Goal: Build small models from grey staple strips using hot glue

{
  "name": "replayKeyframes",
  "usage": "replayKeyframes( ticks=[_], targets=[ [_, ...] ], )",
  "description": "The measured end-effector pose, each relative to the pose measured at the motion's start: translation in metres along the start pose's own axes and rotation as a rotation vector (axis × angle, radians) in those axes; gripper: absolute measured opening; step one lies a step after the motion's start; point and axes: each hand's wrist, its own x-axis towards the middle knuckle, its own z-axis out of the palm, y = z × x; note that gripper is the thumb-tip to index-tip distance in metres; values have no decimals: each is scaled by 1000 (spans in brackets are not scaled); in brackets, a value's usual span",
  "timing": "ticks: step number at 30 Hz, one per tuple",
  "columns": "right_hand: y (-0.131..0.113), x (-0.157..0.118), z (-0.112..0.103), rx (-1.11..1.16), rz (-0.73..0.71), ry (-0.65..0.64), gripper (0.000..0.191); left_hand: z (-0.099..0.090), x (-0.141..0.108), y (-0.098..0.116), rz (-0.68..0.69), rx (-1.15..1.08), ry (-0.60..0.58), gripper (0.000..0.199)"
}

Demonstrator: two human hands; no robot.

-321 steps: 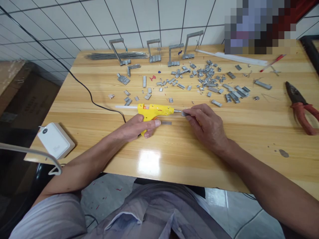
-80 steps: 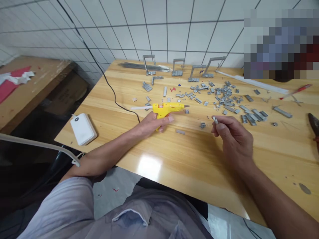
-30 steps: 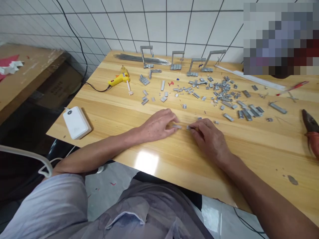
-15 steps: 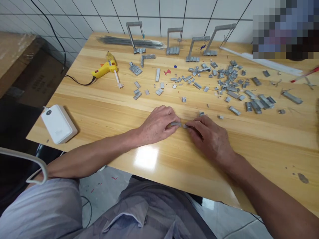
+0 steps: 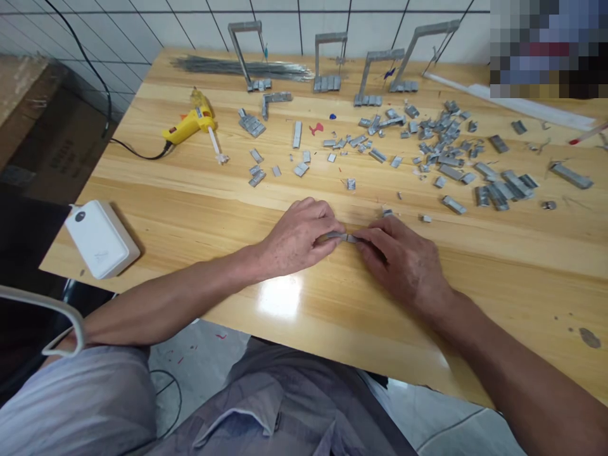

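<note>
The left hand (image 5: 297, 240) pinches a slim grey metal strip (image 5: 335, 235), the right hand (image 5: 406, 263) a grey metal piece (image 5: 352, 239), seemingly aligning ends, needing steadiness.

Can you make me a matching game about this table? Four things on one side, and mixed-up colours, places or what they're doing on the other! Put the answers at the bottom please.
Things
1. Glue gun
2. Box-shaped device
3. Bundle of thin rods
4. Left hand

Clues
A. At the back of the table, by the tiled wall
B. Pinching a small grey piece in its fingers
C. Mostly white
D. Mostly yellow

Right pairs
1-D
2-C
3-A
4-B
</note>
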Motion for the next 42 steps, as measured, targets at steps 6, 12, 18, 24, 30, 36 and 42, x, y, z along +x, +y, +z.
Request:
replayKeyframes(
  ticks=[6, 12, 18, 24, 30, 36, 42],
  targets=[
    [-1, 1, -1, 11, 24, -24, 17, -1, 0, 1, -7, -5, -5, 15],
    [-2, 2, -2, 11, 27, -35, 17, -2, 1, 1, -10, -1, -9, 13],
    [-2, 2, -1, 21, 37, -37, 18, -1, 1, 0, 7, -9, 10, 14],
    [-3, 2, -1, 20, 42, -35, 17, -1, 1, -1, 15, -19, 15, 15],
    [-3, 3, -1, 11, 44, -33, 18, -1, 1, -1, -9, -21, -11, 14],
    [-3, 3, -1, 28, 54, -30, 18, -1, 1, -2, -4, -26, -11, 15],
    [-3, 3, 1, 65, 75, -22, 18, 0, 1, -3, -11, -39, -13, 14]
  ],
)
